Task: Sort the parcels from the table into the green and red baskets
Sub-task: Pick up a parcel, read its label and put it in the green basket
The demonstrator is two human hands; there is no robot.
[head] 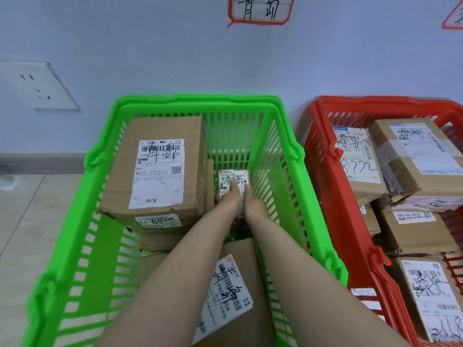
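Both my arms reach down into the green basket (195, 101). My left hand (229, 199) and my right hand (255, 204) grip a small labelled parcel (231, 180) between them, low at the basket's far right. A large cardboard parcel (157, 169) with a white label stands at the basket's far left. Another labelled parcel (233, 291) lies at the near side, partly under my arms. The red basket (323, 151) stands to the right, holding several cardboard parcels (416, 156).
Both baskets stand against a pale wall, on a tiled floor (32, 221). A wall socket (37, 86) is at the left. A red-framed handwritten sign (260, 8) hangs above the green basket; another shows at the top right corner.
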